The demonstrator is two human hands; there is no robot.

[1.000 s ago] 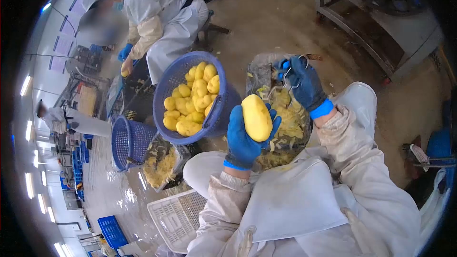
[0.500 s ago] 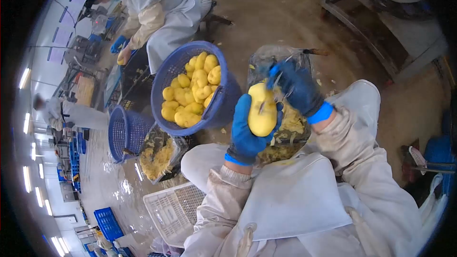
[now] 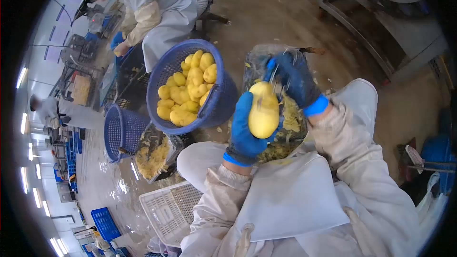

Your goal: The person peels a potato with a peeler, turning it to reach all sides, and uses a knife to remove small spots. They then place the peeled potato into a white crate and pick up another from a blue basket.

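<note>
My left hand [image 3: 246, 131], in a blue glove, is wrapped round a peeled yellow potato [image 3: 264, 114] held upright over my lap. My right hand [image 3: 297, 83], also gloved in blue, is closed on a peeler [image 3: 270, 69] at the potato's upper end. Motion smears the peeler, so only its blue part shows plainly. Beneath both hands, a plastic-lined crate [image 3: 252, 59] contains potato peelings [image 3: 291, 116]. To the left, a purple basket [image 3: 162, 52] is piled with peeled potatoes [image 3: 193, 83].
Another purple basket [image 3: 114, 135] stands further left, beside a lined crate of peelings [image 3: 153, 159]. A white crate [image 3: 166, 214] lies by my left knee. A seated co-worker [image 3: 164, 14] works at upper left. A metal frame [image 3: 362, 33] stands at upper right.
My right hand has shifted slightly up and left, with the peeler now near the potato's top. The potato remains in my left hand. The whole view has shifted slightly.
</note>
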